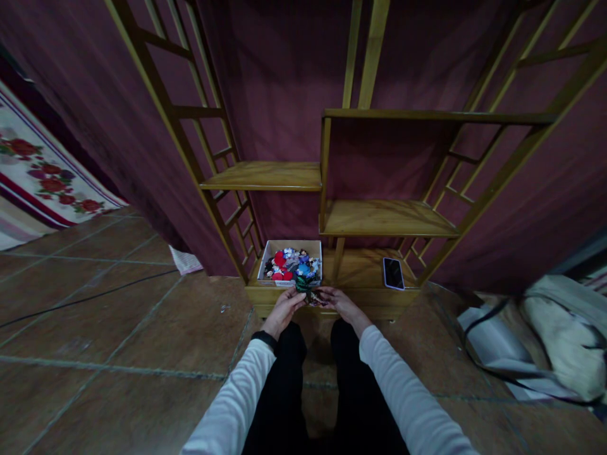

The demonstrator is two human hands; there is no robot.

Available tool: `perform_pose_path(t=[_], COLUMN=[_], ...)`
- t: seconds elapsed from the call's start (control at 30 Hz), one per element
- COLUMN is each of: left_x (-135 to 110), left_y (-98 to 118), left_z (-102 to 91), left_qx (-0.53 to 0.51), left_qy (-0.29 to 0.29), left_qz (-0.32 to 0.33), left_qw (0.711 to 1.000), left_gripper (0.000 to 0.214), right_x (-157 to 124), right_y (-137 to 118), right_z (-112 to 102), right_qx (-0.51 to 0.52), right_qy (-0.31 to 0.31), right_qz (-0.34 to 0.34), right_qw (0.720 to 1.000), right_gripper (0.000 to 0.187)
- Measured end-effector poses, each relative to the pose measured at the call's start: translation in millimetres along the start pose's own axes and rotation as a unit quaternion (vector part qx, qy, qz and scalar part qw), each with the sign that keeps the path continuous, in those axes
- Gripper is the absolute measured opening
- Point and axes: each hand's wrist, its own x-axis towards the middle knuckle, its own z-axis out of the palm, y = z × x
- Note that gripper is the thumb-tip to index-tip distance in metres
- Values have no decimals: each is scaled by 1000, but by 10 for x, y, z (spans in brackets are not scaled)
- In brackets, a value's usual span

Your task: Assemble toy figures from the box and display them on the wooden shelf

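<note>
In front of the low shelf, my left hand [285, 308] and my right hand [340, 301] are held close together, fingers closed. Between them is a small crumpled bunch, shiny dark green [302, 284] on the left and brownish and patterned on the right. It looks like fabric hair accessories, but its exact kind is too small to make out. Just beyond the hands, an open white cardboard box [262, 272] stands on the bottom shelf. Inside lies a heap of small colourful pieces [296, 262] in red, blue, grey and black.
A phone [393, 273] lies on the bottom shelf to the right. The wooden shelf unit [389, 218] has boards at several heights before a dark red curtain [279, 76]. Bags [554, 335] rest on the tiled floor at right, and a cable [95, 297] crosses it at left.
</note>
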Motion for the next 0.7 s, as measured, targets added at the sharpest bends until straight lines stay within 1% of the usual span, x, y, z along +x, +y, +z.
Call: perform_pose_path(t=[0.13, 0.2, 0.33, 0.53, 0.7], left_x=[30, 49, 100, 146, 102], left_y=[-26, -41, -80, -124, -86], left_z=[-35, -54, -94, -103, -36], left_qx=[18, 23, 22, 22, 49], left_qy=[39, 57, 84, 97, 98], left_qz=[15, 27, 55, 93, 108], left_qw=[999, 998, 995, 991, 988], left_gripper=[39, 39, 38, 40, 42], right_x=[-9, -21, -71, -145, -108], right_y=[-27, -45, -101, -140, -87], right_z=[22, 19, 22, 60, 45], right_qx=[1, 2, 17, 29, 44], right_qy=[59, 69, 54, 4, 16], right_qz=[-2, -8, -10, -27, -32], right_qw=[998, 998, 998, 999, 998], right_gripper=[45, 43, 41, 41, 41])
